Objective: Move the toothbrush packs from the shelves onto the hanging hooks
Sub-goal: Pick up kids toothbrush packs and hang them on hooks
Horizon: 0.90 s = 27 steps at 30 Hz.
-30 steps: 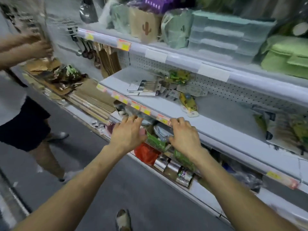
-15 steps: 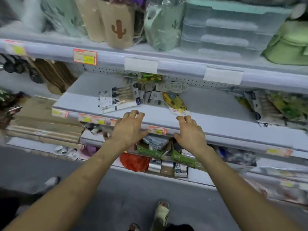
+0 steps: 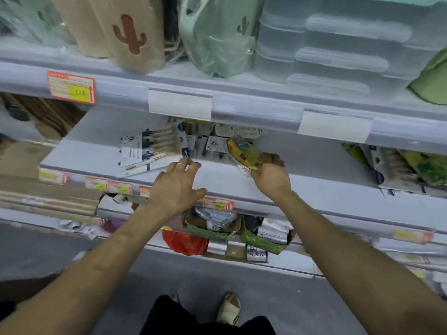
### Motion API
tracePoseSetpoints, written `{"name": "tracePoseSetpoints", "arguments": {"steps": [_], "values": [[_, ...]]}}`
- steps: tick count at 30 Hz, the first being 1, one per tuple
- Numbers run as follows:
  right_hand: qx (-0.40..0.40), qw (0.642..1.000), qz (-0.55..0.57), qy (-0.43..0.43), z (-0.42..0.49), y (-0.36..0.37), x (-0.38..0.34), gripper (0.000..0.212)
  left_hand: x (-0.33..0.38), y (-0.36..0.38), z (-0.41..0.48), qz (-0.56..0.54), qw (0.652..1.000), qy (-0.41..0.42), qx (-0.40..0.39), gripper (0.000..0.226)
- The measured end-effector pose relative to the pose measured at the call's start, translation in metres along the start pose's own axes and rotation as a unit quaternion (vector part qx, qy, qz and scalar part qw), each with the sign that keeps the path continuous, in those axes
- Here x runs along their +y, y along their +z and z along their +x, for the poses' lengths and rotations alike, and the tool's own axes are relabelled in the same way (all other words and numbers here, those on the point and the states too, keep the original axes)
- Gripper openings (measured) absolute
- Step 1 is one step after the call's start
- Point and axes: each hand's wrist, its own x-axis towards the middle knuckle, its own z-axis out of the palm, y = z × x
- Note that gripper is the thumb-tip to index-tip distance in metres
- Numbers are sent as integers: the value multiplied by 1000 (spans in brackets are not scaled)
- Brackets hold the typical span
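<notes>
A white pack of wooden-handled toothbrushes [image 3: 145,151] lies flat on the middle shelf [image 3: 217,180], with several more packs [image 3: 205,141] piled behind it under the upper shelf. A yellow-green pack [image 3: 242,151] lies to their right. My right hand [image 3: 272,176] grips the near end of that yellow-green pack, fingers curled over it. My left hand [image 3: 176,187] hovers over the shelf's front part with fingers spread and relaxed, fingertips close to the white pack's corner, holding nothing. No hanging hooks show in this view.
The upper shelf [image 3: 242,110] overhangs the packs, loaded with cactus-print bags [image 3: 130,32] and clear plastic boxes [image 3: 338,44]. More packs [image 3: 399,165] lie at the right of the middle shelf. Open boxes [image 3: 217,226] and a red bag [image 3: 183,243] fill the lower shelf.
Both hands moved off the shelf's front edge and further in. My right hand closed on the yellow-green pack; my left hand came near the white pack. The view shifted closer.
</notes>
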Motion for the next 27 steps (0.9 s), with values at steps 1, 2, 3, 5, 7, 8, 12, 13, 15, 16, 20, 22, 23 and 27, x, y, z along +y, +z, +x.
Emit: {"name": "tracePoseSetpoints", "arguments": {"steps": [1, 2, 3, 5, 7, 8, 12, 13, 15, 16, 20, 22, 23, 27], "values": [[-5, 1000, -8, 2, 5, 3, 0, 62, -3, 2, 3, -4, 1000, 1, -7, 73], [-10, 1000, -12, 3, 9, 6, -1, 63, -5, 4, 7, -8, 1000, 4, -9, 73], [-11, 1000, -17, 4, 12, 9, -1, 64, -8, 6, 10, -12, 1000, 8, -8, 73], [-4, 1000, -24, 10, 15, 11, -2, 64, -15, 7, 17, -16, 1000, 19, -13, 72], [11, 1000, -13, 18, 15, 13, -3, 63, -20, 8, 19, -19, 999, 29, -19, 72], [18, 1000, -4, 17, 13, 14, -4, 63, -23, 10, 19, -22, 999, 31, -18, 72], [31, 999, 44, 8, 6, 7, -3, 62, -33, 11, 26, -30, 998, 43, -33, 72], [32, 998, 54, 2, 2, 5, -2, 63, -34, 11, 28, -30, 998, 50, -36, 72], [31, 998, 57, -17, -6, 1, 2, 64, -34, 11, 33, -28, 997, 68, -36, 72], [29, 998, 51, -29, -10, -1, 6, 65, -33, 10, 36, -28, 996, 78, -36, 72], [19, 995, 30, -89, -25, -11, 16, 66, -23, 10, 46, -36, 991, 127, -23, 72], [11, 991, 16, -133, -30, -18, 19, 66, -15, 9, 51, -33, 987, 154, -8, 74], [4, 988, 9, -156, -32, -21, 20, 67, -11, 9, 53, -26, 985, 169, 2, 76], [-32, 968, -2, -250, -35, -33, 20, 73, 10, 2, 61, -6, 978, 208, 0, 82]]}}
